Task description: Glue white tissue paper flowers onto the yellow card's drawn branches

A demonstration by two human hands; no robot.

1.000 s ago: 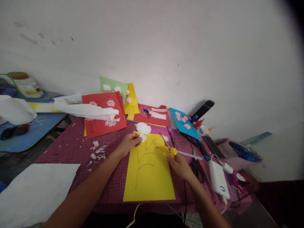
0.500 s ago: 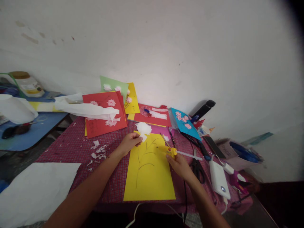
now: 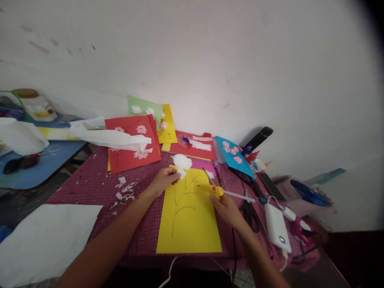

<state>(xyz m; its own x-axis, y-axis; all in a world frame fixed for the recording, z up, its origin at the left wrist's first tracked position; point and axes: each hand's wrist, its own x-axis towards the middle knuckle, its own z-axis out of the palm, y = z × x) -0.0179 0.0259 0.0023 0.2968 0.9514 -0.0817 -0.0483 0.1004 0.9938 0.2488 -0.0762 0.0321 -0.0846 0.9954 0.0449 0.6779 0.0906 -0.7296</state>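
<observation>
A yellow sheet of paper with a drawn branch lies in front of me on a checked cloth. My left hand pinches a small piece of white tissue paper above the sheet's upper left corner. Just beyond those fingers is a pile of white tissue pieces. In my right hand is a small yellow glue gun, a clear glue stick jutting from its back. Its nozzle points left over the drawn branch; whether it touches the paper I cannot tell.
Paper scraps litter the cloth at left. Behind stand red flower cards under a tissue strip, and a blue card. Black scissors and a white power bank lie at right. A white sheet is lower left.
Both hands, the tissue piece and the glue gun hold almost the same places. Only the camera view has shifted very slightly.
</observation>
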